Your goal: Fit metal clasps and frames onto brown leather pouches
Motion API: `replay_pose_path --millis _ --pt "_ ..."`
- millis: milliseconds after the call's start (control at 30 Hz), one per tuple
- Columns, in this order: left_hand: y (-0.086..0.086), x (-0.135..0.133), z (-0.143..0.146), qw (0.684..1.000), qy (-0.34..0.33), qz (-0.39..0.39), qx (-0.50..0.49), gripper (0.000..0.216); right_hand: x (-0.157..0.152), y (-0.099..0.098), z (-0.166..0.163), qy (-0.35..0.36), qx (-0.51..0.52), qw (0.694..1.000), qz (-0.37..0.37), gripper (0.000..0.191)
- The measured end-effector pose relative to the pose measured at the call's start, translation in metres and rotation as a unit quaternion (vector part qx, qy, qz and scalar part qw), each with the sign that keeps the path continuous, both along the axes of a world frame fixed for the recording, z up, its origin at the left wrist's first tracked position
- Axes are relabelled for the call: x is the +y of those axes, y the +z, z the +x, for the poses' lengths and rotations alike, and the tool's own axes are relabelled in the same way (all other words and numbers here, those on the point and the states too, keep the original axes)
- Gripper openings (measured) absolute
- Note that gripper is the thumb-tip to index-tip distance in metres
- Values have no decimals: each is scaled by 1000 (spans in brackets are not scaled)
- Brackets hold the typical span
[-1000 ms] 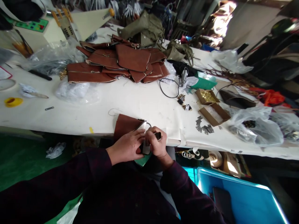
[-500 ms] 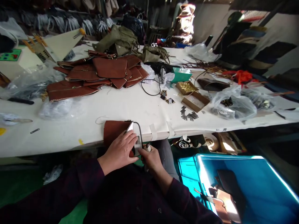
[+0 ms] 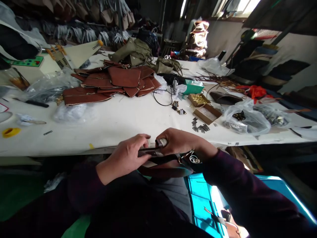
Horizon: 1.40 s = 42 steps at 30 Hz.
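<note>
At the table's near edge, my left hand [image 3: 126, 158] is closed, thumb and fingers pinching the edge of a brown leather piece [image 3: 165, 170]. The leather hangs below both hands, over my lap, its lower part curved. My right hand [image 3: 180, 141] is wrapped around a tool with a pale handle [image 3: 162, 142], close to the left fingertips. The tool's working end cannot be made out. A narrow dark edge runs between the two hands.
A stack of brown leather bag parts [image 3: 119, 81] lies on the white table [image 3: 128, 122]. Small cardboard boxes [image 3: 208, 114], dark metal plates [image 3: 200, 125] and a clear plastic bag [image 3: 246, 119] are to the right. A blue crate [image 3: 203, 198] stands below.
The leather piece has moved off the tabletop and been turned, now hanging over the edge. My left hand has gone from lying flat to pinching. My right hand has risen with the tool.
</note>
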<state>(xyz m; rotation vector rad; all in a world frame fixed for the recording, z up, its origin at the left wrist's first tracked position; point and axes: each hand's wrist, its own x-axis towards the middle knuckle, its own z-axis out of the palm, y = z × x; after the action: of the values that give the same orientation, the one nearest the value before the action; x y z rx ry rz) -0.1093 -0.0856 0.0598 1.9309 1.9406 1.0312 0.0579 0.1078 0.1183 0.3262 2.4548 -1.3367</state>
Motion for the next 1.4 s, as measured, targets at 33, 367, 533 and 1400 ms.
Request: replay_pose_path --millis 33,367,533,1400 --pt "-12 -2 4 998 3 -40 -50 20 4 -1 -9 24 -21 999 0 14" --pt "-110 -9 54 883 191 -148 -403 33 21 -59 -113 181 -166 956 160 19" --pt "-117 2 50 843 226 -158 -461 38 20 -73 -148 204 -185 932 235 32" --pt "-94 26 56 766 294 -214 -530 45 23 -68 -152 78 -30 960 267 26"
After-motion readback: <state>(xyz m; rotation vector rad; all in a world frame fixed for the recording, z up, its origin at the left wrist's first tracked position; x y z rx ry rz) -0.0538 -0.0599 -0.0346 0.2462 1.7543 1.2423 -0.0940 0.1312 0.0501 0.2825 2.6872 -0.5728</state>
